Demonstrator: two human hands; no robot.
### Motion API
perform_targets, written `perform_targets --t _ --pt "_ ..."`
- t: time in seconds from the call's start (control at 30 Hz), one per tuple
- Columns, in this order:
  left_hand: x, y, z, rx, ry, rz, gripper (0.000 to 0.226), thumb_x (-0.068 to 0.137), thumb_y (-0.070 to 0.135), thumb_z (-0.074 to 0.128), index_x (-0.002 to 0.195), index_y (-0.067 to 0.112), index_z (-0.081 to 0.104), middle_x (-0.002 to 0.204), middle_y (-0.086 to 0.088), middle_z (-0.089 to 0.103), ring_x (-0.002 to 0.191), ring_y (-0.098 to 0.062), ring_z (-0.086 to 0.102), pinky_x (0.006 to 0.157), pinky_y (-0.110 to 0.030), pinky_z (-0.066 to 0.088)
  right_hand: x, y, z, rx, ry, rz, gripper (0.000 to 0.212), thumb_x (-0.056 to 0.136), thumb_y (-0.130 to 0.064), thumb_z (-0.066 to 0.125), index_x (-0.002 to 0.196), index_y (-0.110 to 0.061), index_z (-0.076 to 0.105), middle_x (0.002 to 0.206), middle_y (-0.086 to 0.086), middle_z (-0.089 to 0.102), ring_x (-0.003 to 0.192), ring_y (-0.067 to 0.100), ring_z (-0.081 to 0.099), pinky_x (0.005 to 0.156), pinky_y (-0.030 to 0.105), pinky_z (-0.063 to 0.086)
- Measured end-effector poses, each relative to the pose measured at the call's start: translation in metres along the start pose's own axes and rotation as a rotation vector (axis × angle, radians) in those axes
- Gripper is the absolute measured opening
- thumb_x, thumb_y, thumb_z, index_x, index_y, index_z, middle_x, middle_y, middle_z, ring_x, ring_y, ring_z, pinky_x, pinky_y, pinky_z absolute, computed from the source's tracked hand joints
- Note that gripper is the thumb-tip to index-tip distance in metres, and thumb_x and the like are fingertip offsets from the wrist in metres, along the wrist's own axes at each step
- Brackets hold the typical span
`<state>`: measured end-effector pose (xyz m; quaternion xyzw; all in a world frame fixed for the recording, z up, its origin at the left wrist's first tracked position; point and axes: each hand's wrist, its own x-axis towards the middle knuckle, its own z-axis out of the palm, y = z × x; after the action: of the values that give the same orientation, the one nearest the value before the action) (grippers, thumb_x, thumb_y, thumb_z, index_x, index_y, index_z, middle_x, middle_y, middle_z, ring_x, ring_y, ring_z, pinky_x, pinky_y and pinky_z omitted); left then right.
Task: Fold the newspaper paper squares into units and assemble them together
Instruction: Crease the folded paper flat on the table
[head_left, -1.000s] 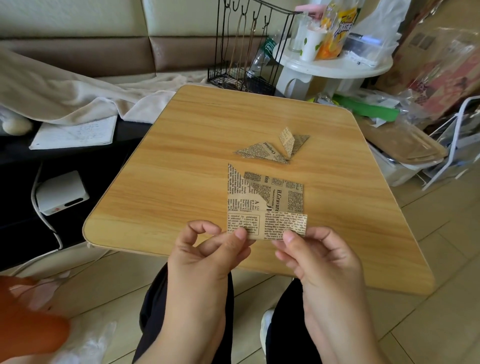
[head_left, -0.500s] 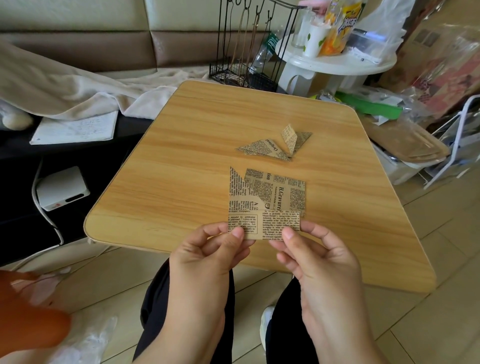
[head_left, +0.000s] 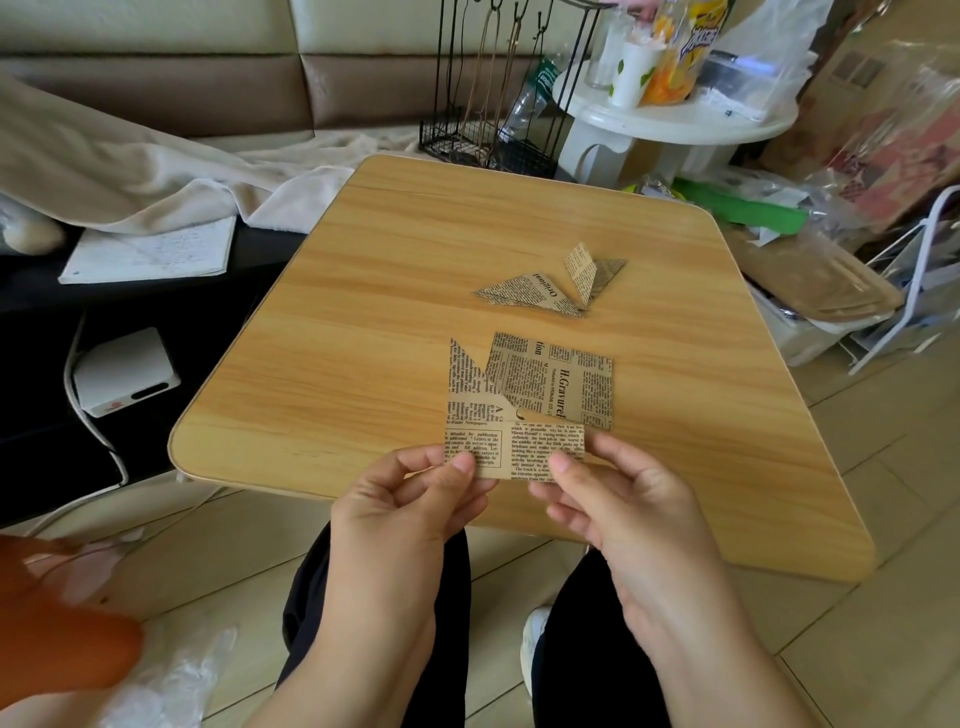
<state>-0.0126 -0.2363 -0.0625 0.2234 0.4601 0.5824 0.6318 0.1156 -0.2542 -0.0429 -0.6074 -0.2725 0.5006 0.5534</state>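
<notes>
Paper square (head_left: 530, 400) flap narrower than before, both hands pinching

Left hand (head_left: 410, 506) and right hand (head_left: 618, 499) side by side, thumbs on top (fingers curled beneath), both pinching.

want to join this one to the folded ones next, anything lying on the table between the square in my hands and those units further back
Nothing visible does. Bare table separates the paper square, pinched by left hand and right hand, from the folded units.

matt printed newspaper paper square (head_left: 540, 395); smooth wood-grain table (head_left: 395, 291); black wire rack (head_left: 488, 140).
</notes>
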Motion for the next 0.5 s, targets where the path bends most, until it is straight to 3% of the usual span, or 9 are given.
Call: perform_targets --t 0.1,0.2,0.27,0.33,0.37,0.43,0.5 --pt "0.001 -0.001 -0.003 0.045 -0.021 -0.016 0.021 0.069 0.007 0.068 0.087 0.006 0.06 0.072 -0.014 0.072 0.064 -0.017 0.071 0.057 -0.019 0.055 0.013 0.0 -0.003 -0.26 -0.082 -0.029 0.002 0.082 -0.02 0.072 0.083 -0.018 0.072 0.072 -0.003 0.074 0.061 0.005 0.066 0.057 0.019 0.047" --pt "0.005 -0.002 -0.01 0.262 -0.031 0.066 0.026 0.08 0.005 0.068 0.101 0.016 0.059 0.077 -0.008 0.074 0.071 -0.015 0.072 0.063 -0.021 0.055 0.028 0.006 -0.002 -0.426 -0.096 -0.048 0.008 0.083 -0.027 0.073 0.078 -0.02 0.071 0.067 -0.001 0.072 0.057 0.006 0.062 0.06 0.026 0.045" --pt "0.014 -0.004 -0.021 0.628 -0.017 0.319 0.032 0.081 0.009 0.071 0.106 0.026 0.058 0.088 0.004 0.073 0.078 -0.006 0.068 0.07 -0.012 0.049 0.038 0.012 -0.001 -0.557 -0.098 -0.045 0.008 0.084 -0.03 0.071 0.081 -0.022 0.07 0.065 -0.003 0.071 0.058 0.006 0.061 0.063 0.03 0.047" --pt "0.027 -0.003 -0.032 0.977 -0.064 0.644 0.025 0.084 0.015 0.069 0.107 0.021 0.062 0.103 0.011 0.066 0.09 -0.003 0.061 0.079 -0.002 0.04 0.045 0.017 0.0 -0.691 -0.112 -0.057 0.013 0.085 -0.034 0.07 0.087 -0.021 0.069 0.058 -0.005 0.068 0.056 0.004 0.061 0.06 0.025 0.046" --pt "0.035 -0.005 -0.037 1.093 -0.143 0.741 0.021 0.085 0.02 0.063 0.105 0.015 0.065 0.108 0.007 0.065 0.098 -0.007 0.061 0.087 -0.005 0.039 0.048 0.019 0.001 -0.752 -0.122 -0.065 0.018 0.085 -0.036 0.07 0.088 -0.019 0.069 0.056 -0.006 0.066 0.056 0.003 0.062 0.054 0.021 0.044" --pt "0.048 -0.015 -0.044 1.263 -0.323 0.822 0.031 0.086 0.028 0.05 0.104 0.011 0.069 0.115 -0.001 0.066 0.116 -0.021 0.059 0.101 -0.03 0.04 0.051 0.021 0.003 -0.84 -0.134 -0.079 0.021 0.085 -0.036 0.069 0.085 -0.015 0.068 0.053 -0.007 0.063 0.059 0.009 0.066 0.047 0.019 0.036" --pt "0.056 -0.023 -0.046 1.423 -0.369 0.815 0.037 0.085 0.033 0.044 0.104 0.016 0.07 0.116 0.002 0.067 0.122 -0.026 0.054 0.1 -0.052 0.036 0.053 0.024 0.006 -0.89 -0.133 -0.098 0.024 0.085 -0.035 0.069 0.079 -0.011 0.068 0.056 -0.001 0.065 0.058 0.016 0.065 0.048 0.022 0.039"
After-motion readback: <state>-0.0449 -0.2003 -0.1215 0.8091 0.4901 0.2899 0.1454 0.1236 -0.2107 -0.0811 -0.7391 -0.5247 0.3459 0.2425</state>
